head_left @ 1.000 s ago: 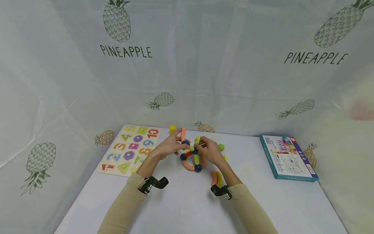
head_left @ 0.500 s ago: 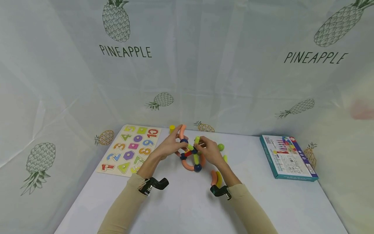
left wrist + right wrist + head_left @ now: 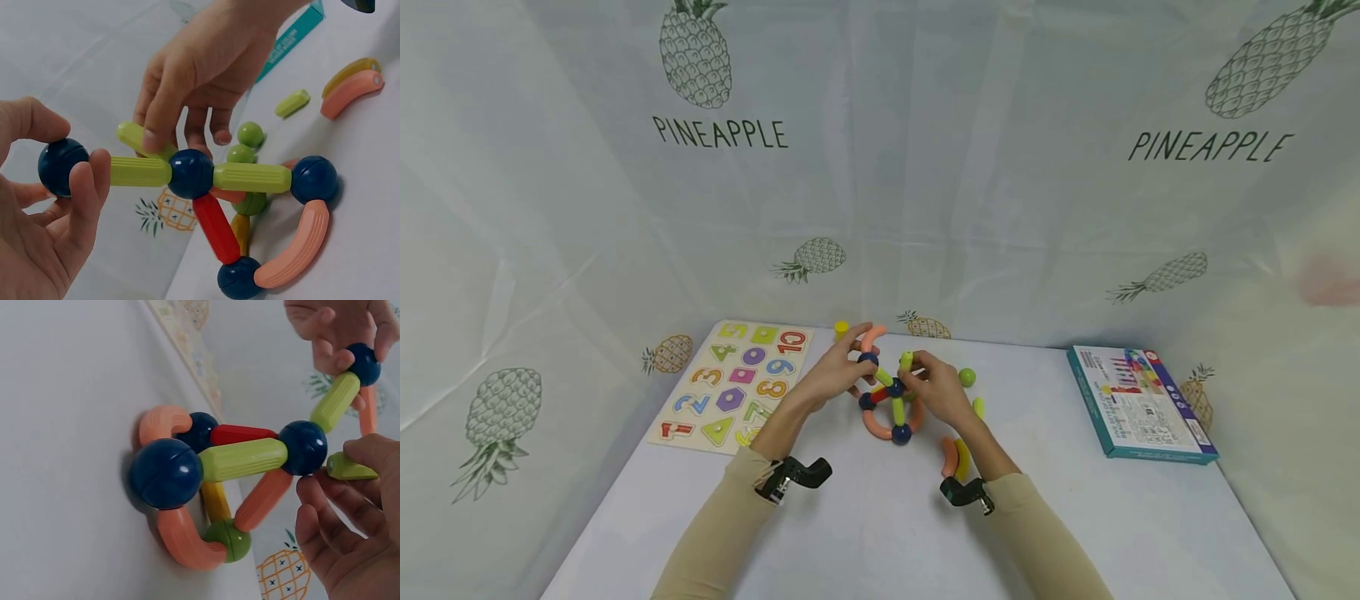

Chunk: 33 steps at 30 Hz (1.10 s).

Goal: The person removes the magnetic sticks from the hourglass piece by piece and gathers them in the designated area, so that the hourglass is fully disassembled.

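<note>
Standing on the white table [image 3: 880, 525], the ball-and-rod frame [image 3: 898, 410] has its blue hub ball [image 3: 303, 448] raised. Right hand [image 3: 369, 531] pinches a green rod [image 3: 347, 467] between thumb and fingers, right by the hub; can't tell if they touch. Left hand [image 3: 47, 219] has finger and thumb clamped on the outer blue ball [image 3: 62, 167]. Personally I'd brace that side and bring the rod in end-on, gently, so no joint twists. Curved pieces [image 3: 950, 457] lie nearby, box [image 3: 1138, 406] farther right.

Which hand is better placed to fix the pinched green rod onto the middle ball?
Likely the right hand: it pinches that rod near the middle ball; the left hand grips another blue ball.
</note>
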### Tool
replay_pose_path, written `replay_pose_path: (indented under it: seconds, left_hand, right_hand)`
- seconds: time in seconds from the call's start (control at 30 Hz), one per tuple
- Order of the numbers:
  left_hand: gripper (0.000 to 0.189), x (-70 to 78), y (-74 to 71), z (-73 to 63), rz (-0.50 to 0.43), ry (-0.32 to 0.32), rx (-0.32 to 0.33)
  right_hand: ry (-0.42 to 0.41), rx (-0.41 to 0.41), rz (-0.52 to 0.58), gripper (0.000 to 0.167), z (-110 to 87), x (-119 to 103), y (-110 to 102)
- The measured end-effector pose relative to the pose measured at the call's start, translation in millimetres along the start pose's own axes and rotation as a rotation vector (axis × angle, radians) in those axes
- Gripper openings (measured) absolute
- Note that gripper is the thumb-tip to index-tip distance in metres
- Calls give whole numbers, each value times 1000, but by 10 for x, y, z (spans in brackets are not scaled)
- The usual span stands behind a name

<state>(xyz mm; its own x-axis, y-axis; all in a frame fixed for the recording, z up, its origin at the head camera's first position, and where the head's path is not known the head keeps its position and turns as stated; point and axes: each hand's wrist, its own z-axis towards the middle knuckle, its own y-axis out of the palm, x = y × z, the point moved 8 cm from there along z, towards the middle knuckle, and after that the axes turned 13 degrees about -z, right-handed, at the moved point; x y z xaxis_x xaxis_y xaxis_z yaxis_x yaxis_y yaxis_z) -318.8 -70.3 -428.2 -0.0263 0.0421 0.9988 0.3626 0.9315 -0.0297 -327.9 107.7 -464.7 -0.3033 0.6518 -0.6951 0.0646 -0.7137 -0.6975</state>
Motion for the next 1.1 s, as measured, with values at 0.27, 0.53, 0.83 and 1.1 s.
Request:
replay_pose_path:
  seconds: [0.27, 0.53, 0.83, 1.1]
  left_hand:
    - [73, -19, 8, 27, 12, 27, 7]
    - [73, 26, -17, 27, 74, 67, 61]
    - [67, -9, -33, 72, 115, 80, 90]
    - [65, -25, -16, 81, 98, 88, 95]
  right_hand:
    - [10, 22, 91, 30, -28, 79, -276]
    - [101, 45, 59, 41, -157, 389, -648]
    - [232, -25, 11, 50, -360, 905, -799]
    - [350, -79, -38, 45, -556, 1346, -796]
